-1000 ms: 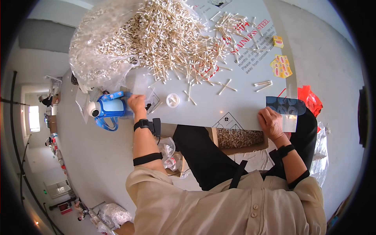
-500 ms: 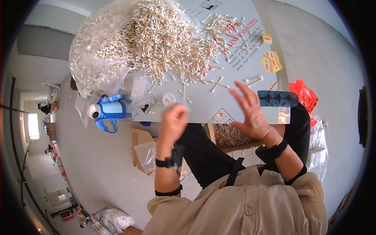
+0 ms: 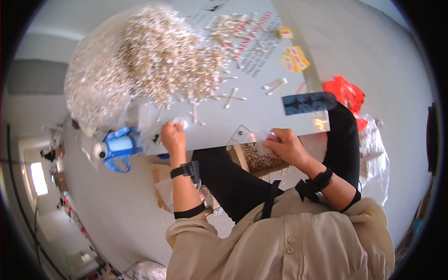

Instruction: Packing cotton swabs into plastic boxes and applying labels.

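My left hand point(image 3: 172, 139) is closed, its fingertips at the edge of a small round clear plastic container point(image 3: 182, 123) near the table's front edge. Motion blur softens its outline. To the right, my right hand point(image 3: 285, 143) is closed with thumb and fingers pinched on a piece of thin clear plastic film point(image 3: 259, 136), which shows faintly over the table edge. Beyond my left hand lies a large heap of cotton swabs point(image 3: 158, 51), spilling from a big clear plastic bag point(image 3: 91, 79). A few loose cotton swabs point(image 3: 231, 98) lie crossed between the hands and the heap.
A blue bottle point(image 3: 119, 146) with a strap is at the table's left. Small yellow packets point(image 3: 295, 59) and a dark blue strip point(image 3: 305, 103) lie at the right. An open cardboard box point(image 3: 239, 157) of swabs sits below the edge; a red plastic bag point(image 3: 345, 93) is beyond my knee.
The whole view has shifted, so the table appears further left. My left hand has reached forward to the round container. My right hand, spread before, has drawn back and closed on the film.
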